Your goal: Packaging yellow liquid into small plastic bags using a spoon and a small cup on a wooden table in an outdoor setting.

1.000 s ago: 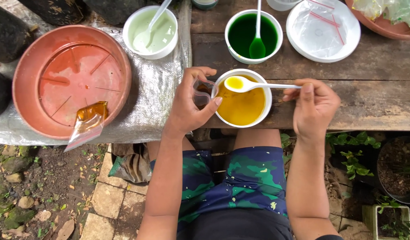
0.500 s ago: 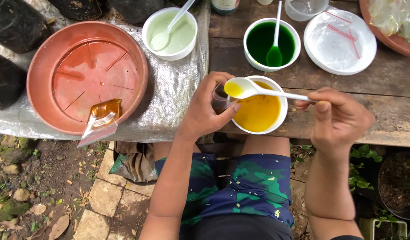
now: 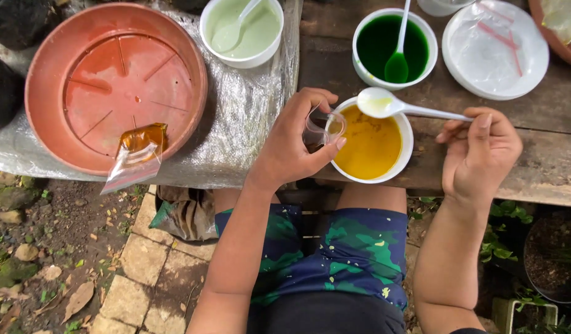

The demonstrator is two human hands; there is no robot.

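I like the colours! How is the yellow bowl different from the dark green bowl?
The yellow bowl sits at the table's near edge between the left hand and right hand; the dark green bowl sits farther back, untouched. A white spoon is held over the yellow bowl, while the green spoon rests inside the green one. Both are round white bowls of coloured liquid.

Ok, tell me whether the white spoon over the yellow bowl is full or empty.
Nearly empty: the white spoon, held level by the right hand, shows only a thin yellowish film.
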